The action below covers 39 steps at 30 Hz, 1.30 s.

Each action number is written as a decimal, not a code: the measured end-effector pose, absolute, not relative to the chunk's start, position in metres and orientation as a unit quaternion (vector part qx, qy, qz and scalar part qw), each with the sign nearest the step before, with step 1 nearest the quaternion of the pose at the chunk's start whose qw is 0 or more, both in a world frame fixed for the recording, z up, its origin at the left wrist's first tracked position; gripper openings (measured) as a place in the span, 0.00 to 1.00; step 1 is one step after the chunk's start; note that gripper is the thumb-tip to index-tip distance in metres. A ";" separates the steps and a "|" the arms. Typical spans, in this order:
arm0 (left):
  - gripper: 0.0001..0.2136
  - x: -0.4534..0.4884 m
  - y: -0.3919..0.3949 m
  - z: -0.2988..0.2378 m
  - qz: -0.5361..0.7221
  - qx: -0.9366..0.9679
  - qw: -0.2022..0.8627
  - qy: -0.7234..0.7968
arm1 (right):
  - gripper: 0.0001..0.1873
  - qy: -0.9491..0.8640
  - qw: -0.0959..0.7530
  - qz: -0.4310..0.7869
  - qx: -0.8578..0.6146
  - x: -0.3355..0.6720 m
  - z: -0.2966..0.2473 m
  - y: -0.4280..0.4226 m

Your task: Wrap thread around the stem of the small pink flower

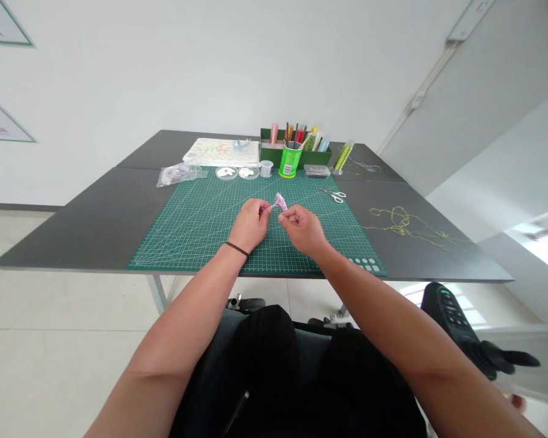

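My left hand (pixel 251 224) and my right hand (pixel 302 229) are held close together above the green cutting mat (pixel 196 225). Between their pinched fingertips is a small pink-and-white beaded piece (pixel 280 202). Both hands are closed in a pinch on it, the left from the left side and the right from just below and to the right. A thin wire seems to run from the piece, but it is too fine to follow. A dark band circles my left wrist.
At the mat's far edge stand a green cup of tools (pixel 290 159), a green organiser box (pixel 274 152), two round dishes (pixel 227 173), a small clear cup (pixel 266 168), a plastic bag (pixel 179 174), a white tray (pixel 222 152) and scissors (pixel 333 194). Yellow-green thread (pixel 399 222) lies tangled at right.
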State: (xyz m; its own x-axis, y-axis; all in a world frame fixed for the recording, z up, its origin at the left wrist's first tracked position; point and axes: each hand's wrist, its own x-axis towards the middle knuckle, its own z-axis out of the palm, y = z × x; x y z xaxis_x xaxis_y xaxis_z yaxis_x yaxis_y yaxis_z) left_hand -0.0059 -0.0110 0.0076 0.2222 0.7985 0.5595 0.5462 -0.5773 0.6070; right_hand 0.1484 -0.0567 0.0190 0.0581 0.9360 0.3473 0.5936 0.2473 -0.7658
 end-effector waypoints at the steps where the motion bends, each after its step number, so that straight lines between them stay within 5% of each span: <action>1: 0.04 -0.006 -0.011 0.008 0.445 0.767 0.143 0.439 | 0.10 -0.658 0.435 0.195 -0.583 0.148 0.019 -0.057; 20: 0.05 -0.008 -0.008 0.003 0.423 0.774 0.138 0.451 | 0.10 -0.717 0.365 0.110 -0.583 0.153 0.029 -0.052; 39: 0.05 -0.004 -0.007 0.001 0.378 0.804 0.162 0.429 | 0.11 -0.863 0.119 -0.022 -0.491 0.167 0.076 -0.015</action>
State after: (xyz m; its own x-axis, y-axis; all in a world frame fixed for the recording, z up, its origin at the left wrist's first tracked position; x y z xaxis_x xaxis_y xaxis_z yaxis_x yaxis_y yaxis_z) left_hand -0.0044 -0.0070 0.0011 0.3455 0.8129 0.4689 0.5676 -0.5789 0.5854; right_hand 0.1667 -0.0154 0.0760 -0.4895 0.8420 0.2267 0.8526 0.5167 -0.0784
